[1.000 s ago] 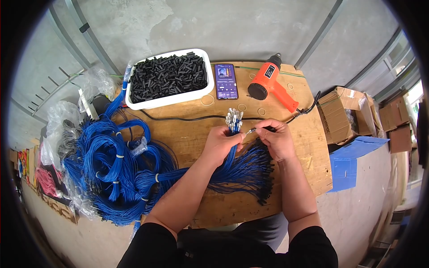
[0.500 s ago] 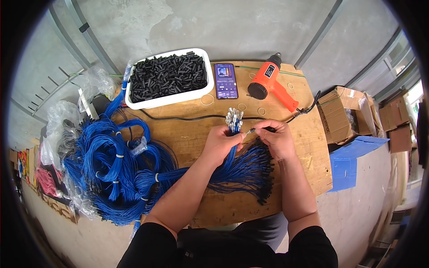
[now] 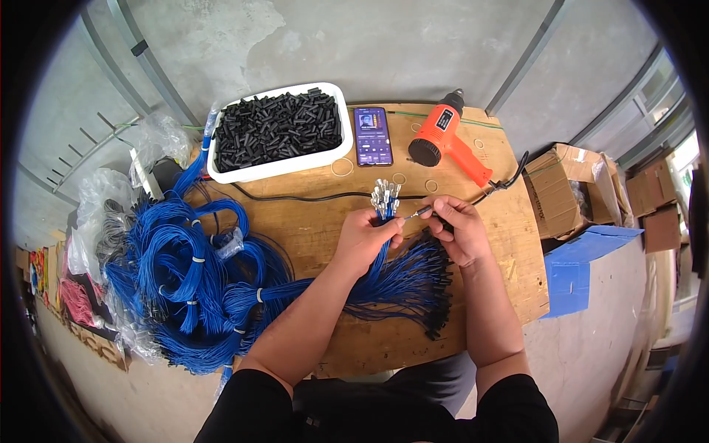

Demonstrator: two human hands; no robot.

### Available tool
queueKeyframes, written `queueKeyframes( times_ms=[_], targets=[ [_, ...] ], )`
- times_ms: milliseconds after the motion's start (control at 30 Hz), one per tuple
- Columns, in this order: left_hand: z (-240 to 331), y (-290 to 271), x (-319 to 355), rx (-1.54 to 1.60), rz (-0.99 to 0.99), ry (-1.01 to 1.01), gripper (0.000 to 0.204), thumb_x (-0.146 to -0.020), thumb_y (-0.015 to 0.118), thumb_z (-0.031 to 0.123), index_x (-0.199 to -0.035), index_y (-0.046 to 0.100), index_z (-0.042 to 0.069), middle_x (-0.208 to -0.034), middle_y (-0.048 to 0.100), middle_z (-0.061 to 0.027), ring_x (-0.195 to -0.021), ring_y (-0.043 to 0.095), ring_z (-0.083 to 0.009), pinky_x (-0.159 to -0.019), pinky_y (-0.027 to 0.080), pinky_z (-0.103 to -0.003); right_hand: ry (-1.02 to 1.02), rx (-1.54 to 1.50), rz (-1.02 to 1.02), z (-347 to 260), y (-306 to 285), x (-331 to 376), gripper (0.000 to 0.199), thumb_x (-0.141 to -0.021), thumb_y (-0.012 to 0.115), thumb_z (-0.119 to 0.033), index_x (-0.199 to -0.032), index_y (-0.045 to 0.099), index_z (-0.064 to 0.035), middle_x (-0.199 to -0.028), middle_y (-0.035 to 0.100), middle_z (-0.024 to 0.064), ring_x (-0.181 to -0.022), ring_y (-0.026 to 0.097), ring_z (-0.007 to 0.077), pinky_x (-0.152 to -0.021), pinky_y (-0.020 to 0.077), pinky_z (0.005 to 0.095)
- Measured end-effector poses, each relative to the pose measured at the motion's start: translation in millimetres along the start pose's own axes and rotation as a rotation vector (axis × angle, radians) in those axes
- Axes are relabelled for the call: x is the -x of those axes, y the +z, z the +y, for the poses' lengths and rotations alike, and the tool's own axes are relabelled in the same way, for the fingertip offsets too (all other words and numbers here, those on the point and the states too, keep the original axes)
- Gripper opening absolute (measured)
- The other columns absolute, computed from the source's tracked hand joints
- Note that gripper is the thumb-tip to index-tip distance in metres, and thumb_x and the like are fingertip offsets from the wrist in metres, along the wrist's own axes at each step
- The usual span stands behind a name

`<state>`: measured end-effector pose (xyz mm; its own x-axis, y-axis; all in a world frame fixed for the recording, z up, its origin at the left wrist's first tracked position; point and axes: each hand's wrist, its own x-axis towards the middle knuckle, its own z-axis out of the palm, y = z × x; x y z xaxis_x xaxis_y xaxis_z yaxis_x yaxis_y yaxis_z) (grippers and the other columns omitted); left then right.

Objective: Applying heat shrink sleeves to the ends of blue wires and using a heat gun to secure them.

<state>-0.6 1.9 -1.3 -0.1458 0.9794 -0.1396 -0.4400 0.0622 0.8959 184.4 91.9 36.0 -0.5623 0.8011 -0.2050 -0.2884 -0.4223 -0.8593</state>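
My left hand is closed around a bunch of blue wires whose bare metal terminals stand up above the fingers. One wire end reaches out from its thumb toward my right hand. My right fingers pinch a small black sleeve, which meets that wire end; how far the sleeve covers the terminal is too small to tell. More black shows inside the right fingers. Below the hands fan out blue wires with black sleeves on their ends.
A white tub of loose black sleeves stands at the back, beside a phone and an orange heat gun. Its black cord crosses the table. Tied coils of blue wire fill the left; cardboard boxes stand right.
My right hand has turned slightly, and more of the black sleeve shows between its fingertips and the wire end. My left hand stays nearly still around the bunch.
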Motion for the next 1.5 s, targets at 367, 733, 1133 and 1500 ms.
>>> queueKeyframes(
  times_ms=[367,733,1133,1500],
  targets=[
    [0.2,1.6,0.6,0.016,-0.028,-0.022,0.012,-0.090,0.072,0.008,-0.089,0.065,-0.002,-0.078,0.066,-0.0065,-0.066,0.062,-0.0137,-0.060,0.049,-0.027,0.069,-0.069,-0.055,3.5,-9.1,-2.2,0.016,-0.097,0.065,-0.013,-0.101,0.065,0.0025,-0.084,0.068,0.0078,-0.060,0.047,0.0075,-0.043,0.0285,0.0166],
    [0.6,1.1,0.3,-0.003,-0.044,-0.023,0.012,-0.090,0.072,0.007,-0.087,0.065,-0.002,-0.079,0.066,-0.0067,-0.066,0.062,-0.0142,-0.060,0.049,-0.027,0.078,-0.047,-0.082,6.5,-7.8,-2.4,0.015,-0.095,0.067,-0.011,-0.100,0.066,0.0026,-0.083,0.069,0.0080,-0.061,0.048,0.0070,-0.045,0.0299,0.0169],
    [-7.1,0.8,-0.6,-0.055,-0.041,0.039,0.013,-0.090,0.072,0.007,-0.096,0.068,-0.003,-0.086,0.067,-0.0054,-0.076,0.063,-0.0108,-0.067,0.049,-0.024,-0.035,-0.061,0.069,-1.7,-12.8,-3.5,0.012,-0.095,0.066,-0.011,-0.097,0.067,0.0009,-0.081,0.068,0.0072,-0.060,0.050,0.0068,-0.044,0.0313,0.0168],
    [-1.5,4.2,1.6,-0.227,-0.073,0.054,0.020,-0.087,0.076,0.004,-0.105,0.069,-0.003,-0.082,0.066,-0.0016,-0.070,0.058,-0.0072,-0.061,0.047,-0.023,-0.058,0.089,0.046,5.9,3.1,2.4,0.015,-0.090,0.073,-0.006,-0.102,0.069,0.0008,-0.081,0.066,0.0009,-0.060,0.048,0.0026,-0.050,0.0337,0.0150]
  ],
)
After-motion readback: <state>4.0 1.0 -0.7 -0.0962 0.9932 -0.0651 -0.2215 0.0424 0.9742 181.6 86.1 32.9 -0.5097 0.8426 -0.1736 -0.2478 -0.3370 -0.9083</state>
